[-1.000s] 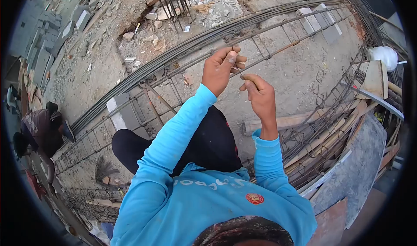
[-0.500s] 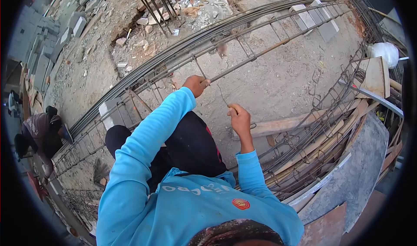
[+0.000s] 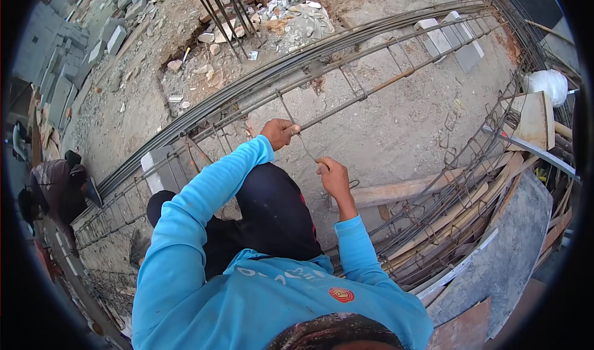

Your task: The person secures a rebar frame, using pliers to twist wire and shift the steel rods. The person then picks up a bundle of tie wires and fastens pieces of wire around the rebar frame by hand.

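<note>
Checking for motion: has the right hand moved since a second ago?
Yes. The right hand has dropped from above the rebar cage to just below it, nearer the body.

open concrete ground point(image 3: 402, 118) beyond the rebar cage point(image 3: 346, 72) leaves free passage, whereas the cage's long bars and stirrups block reach at the left hand point(image 3: 278, 132) and right hand point(image 3: 334, 177), with stacked cages and planks point(image 3: 458, 195) closing the right side.

Bright blue long-sleeved shirt point(image 3: 204, 269) with red chest emblem point(image 3: 341, 295), black trousers point(image 3: 272, 211).
</note>
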`<action>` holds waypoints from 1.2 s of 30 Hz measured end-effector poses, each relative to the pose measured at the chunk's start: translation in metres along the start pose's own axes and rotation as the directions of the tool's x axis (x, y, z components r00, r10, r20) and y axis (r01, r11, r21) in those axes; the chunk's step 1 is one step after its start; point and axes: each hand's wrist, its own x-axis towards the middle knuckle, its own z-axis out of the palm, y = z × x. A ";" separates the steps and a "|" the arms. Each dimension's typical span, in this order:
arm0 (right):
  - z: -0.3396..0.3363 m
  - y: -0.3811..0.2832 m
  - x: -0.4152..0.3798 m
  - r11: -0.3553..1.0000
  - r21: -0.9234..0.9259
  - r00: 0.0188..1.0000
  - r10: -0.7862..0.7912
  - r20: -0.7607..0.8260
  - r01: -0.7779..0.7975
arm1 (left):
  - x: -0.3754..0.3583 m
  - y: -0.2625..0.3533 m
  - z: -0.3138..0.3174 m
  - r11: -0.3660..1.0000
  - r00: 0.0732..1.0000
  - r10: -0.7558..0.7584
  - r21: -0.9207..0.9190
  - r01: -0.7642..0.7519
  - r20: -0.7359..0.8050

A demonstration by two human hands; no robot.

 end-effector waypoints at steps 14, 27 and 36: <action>0.001 0.008 -0.007 0.999 0.019 0.998 0.028 0.051 -0.029 | 0.002 -0.011 0.019 0.991 0.973 0.134 0.053 -0.126 -0.188; 0.004 0.006 0.005 0.997 -0.076 0.999 -0.021 -0.047 0.017 | 0.001 -0.002 0.025 0.988 0.954 0.151 0.076 -0.136 -0.259; 0.012 0.004 0.004 0.988 -0.128 0.995 -0.087 -0.043 0.081 | 0.002 0.002 0.030 0.995 0.946 0.088 0.076 -0.068 -0.313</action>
